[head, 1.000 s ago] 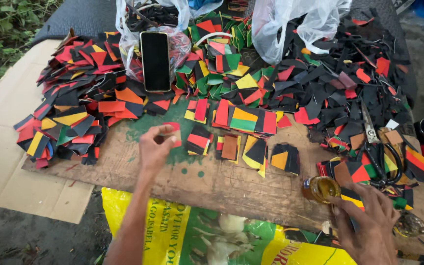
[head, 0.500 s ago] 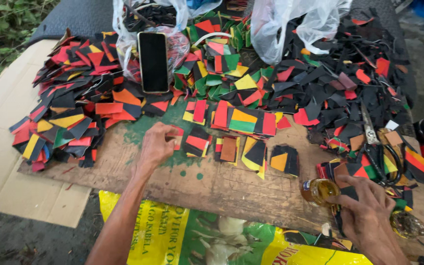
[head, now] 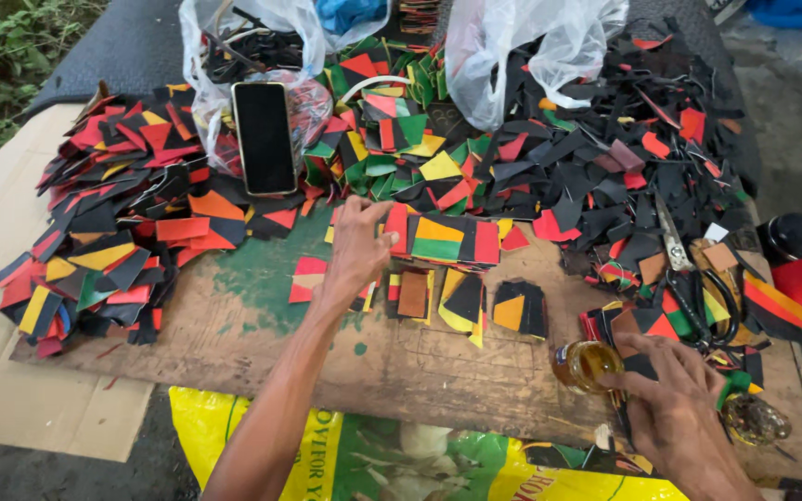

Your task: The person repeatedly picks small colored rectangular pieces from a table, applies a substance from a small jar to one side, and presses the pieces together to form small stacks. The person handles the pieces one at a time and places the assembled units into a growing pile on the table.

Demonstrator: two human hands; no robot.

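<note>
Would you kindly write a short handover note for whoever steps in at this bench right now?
Left hand: palm down, pressing multicoloured patchwork pieces on the worn wooden board.
Right hand: fingers at the small amber glass jar on the board's right edge.
Done: several joined panels lie along the board.
Left: large piles of loose black, red, green and yellow scraps; metal scissors lie at right.

scraps [head: 438,237] at your 12 o'clock: red, yellow, green, black blocks | heap [head: 104,232] at 10: same four colours plus orange | heap [head: 605,176] at 2: mostly black, red flecks | phone [head: 265,137]: black | jar [head: 585,364] at 4: amber | board [head: 262,315]: brown, green smears | sack [head: 345,455] at 6: yellow, green print
</note>
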